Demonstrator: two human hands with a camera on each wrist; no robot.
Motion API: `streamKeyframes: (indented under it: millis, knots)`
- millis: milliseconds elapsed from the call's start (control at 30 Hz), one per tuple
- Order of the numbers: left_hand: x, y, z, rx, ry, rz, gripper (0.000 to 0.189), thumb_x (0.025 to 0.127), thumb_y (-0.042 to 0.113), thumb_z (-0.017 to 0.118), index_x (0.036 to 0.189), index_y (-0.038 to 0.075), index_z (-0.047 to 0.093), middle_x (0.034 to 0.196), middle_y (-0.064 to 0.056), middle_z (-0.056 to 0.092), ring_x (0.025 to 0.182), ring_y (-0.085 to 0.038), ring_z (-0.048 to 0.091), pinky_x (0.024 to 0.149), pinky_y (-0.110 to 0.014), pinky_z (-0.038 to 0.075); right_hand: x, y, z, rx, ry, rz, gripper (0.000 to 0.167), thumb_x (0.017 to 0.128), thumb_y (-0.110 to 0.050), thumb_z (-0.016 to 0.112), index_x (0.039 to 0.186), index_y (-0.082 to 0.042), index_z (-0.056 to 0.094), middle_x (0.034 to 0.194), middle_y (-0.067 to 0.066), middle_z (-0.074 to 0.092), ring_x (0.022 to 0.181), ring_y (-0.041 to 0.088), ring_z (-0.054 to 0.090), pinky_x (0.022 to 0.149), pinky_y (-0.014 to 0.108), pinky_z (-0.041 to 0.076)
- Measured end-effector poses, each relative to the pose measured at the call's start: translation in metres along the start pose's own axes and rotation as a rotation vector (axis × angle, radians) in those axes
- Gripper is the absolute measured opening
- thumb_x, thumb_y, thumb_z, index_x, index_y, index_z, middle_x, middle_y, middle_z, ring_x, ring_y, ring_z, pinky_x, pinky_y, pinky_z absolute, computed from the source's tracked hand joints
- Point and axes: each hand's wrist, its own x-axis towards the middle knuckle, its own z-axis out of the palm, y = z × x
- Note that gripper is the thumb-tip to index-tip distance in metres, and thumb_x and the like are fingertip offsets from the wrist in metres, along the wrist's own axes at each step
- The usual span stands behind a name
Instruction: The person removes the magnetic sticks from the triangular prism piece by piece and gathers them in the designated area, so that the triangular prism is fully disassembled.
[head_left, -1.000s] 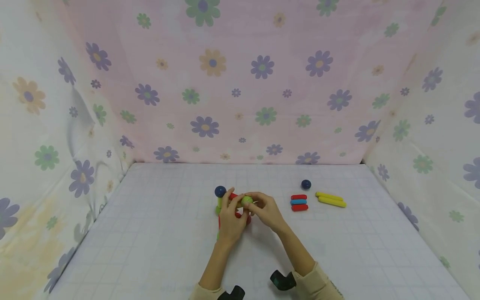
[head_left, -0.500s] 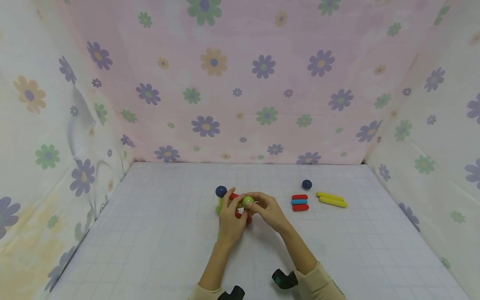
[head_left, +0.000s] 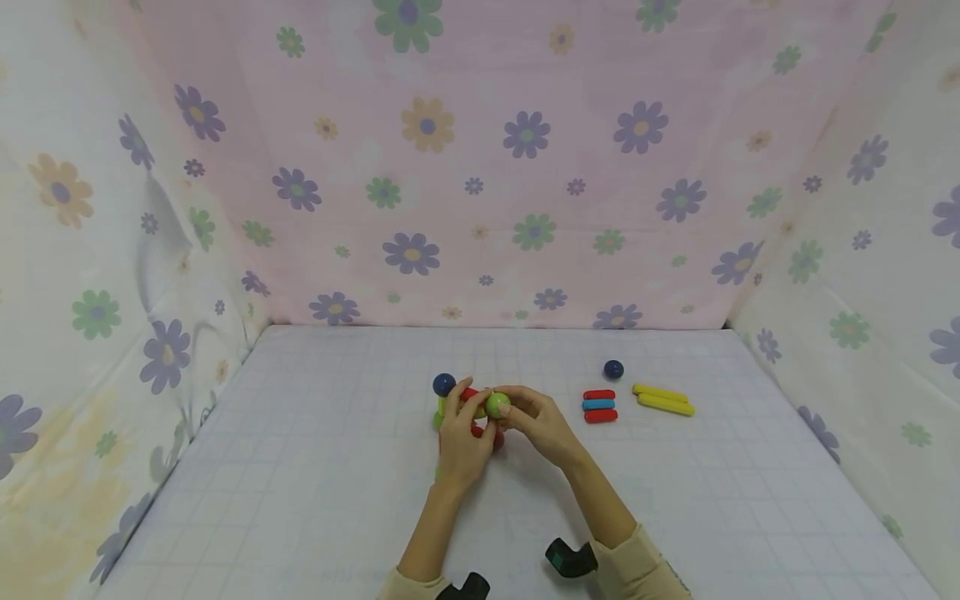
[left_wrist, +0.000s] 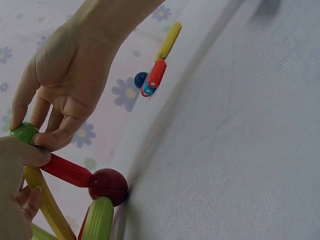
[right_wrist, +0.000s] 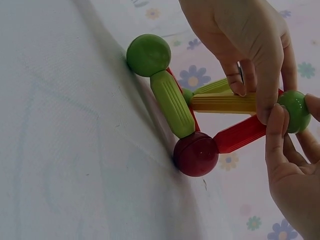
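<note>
My right hand (head_left: 543,429) pinches a green ball (head_left: 497,405) between thumb and fingertips. Close beside it, my left hand (head_left: 467,442) grips the upper end of a red rod (right_wrist: 241,134), which meets that ball. A yellow rod (right_wrist: 222,103) also runs in under the left fingers. The red rod slopes down to a dark red ball (left_wrist: 108,187) at table level. From there a yellow-green rod (right_wrist: 172,104) leads to another green ball (right_wrist: 148,55). A dark blue ball (head_left: 444,384) tops the frame's far left corner. The left hand hides much of this ball-and-rod frame in the head view.
Right of the hands, two short red rods (head_left: 601,416) lie with a blue rod (head_left: 598,405) between them. Beyond these sits a loose dark blue ball (head_left: 613,369). Two yellow rods (head_left: 665,405) lie further right. Flowered cloth walls (head_left: 480,208) border the white table (head_left: 300,500).
Both hands stay almost in place. The green ball has turned slightly in the right fingers, and the frame has shifted a touch to the right.
</note>
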Motion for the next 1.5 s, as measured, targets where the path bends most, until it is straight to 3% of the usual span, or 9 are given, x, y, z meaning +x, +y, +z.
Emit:
streamKeyframes:
  millis: [267,533,1000,1300,1500]
  knots:
    - [-0.0003,0.0002,-0.0004,-0.008,-0.006,0.013,0.036,0.073,-0.006,0.070,0.108,-0.001,0.066,0.127,-0.020,0.050,0.112,-0.034,0.054,0.079,-0.036,0.054,-0.0005,0.0039,-0.0024,0.020,-0.033,-0.013,0.033,0.095,-0.008,0.053,0.125,0.004,0.052,0.125,0.020,0.054,0.101,0.018,0.061,0.084,0.029,0.051]
    - [0.0003,-0.0022,-0.0009,-0.031,0.013,0.050,0.030,0.076,-0.009,0.059,0.105,-0.003,0.066,0.125,-0.021,0.050,0.110,-0.034,0.055,0.080,-0.037,0.053,-0.0002,0.0025,-0.0028,0.018,-0.047,-0.031,0.034,0.095,-0.009,0.053,0.126,0.004,0.051,0.125,0.021,0.054,0.099,0.018,0.062,0.084,0.029,0.052]
    - [0.0004,-0.0030,-0.0002,-0.003,-0.003,0.020,0.024,0.084,-0.009,0.058,0.106,-0.003,0.064,0.123,-0.020,0.051,0.111,-0.032,0.053,0.086,-0.040,0.051,-0.0006,0.0006,-0.0025,0.018,-0.041,0.000,0.035,0.094,-0.011,0.054,0.126,0.004,0.052,0.125,0.023,0.054,0.103,0.036,0.059,0.083,0.030,0.052]
    - [-0.0001,-0.0020,0.0012,0.016,-0.018,0.017,0.023,0.086,-0.009,0.057,0.107,-0.002,0.062,0.123,-0.018,0.049,0.113,-0.031,0.051,0.090,-0.041,0.048,-0.0008,0.0037,-0.0048,0.035,-0.063,-0.025,0.036,0.094,-0.009,0.054,0.126,0.005,0.050,0.127,0.025,0.052,0.101,0.019,0.061,0.084,0.030,0.052]
    - [0.0008,-0.0016,0.0021,0.021,-0.012,0.029,0.022,0.086,-0.009,0.057,0.107,-0.002,0.062,0.122,-0.019,0.049,0.113,-0.030,0.050,0.089,-0.040,0.049,0.0007,0.0058,-0.0068,0.032,-0.065,-0.042,0.034,0.092,-0.006,0.054,0.124,0.006,0.051,0.124,0.024,0.053,0.100,0.017,0.061,0.083,0.030,0.052]
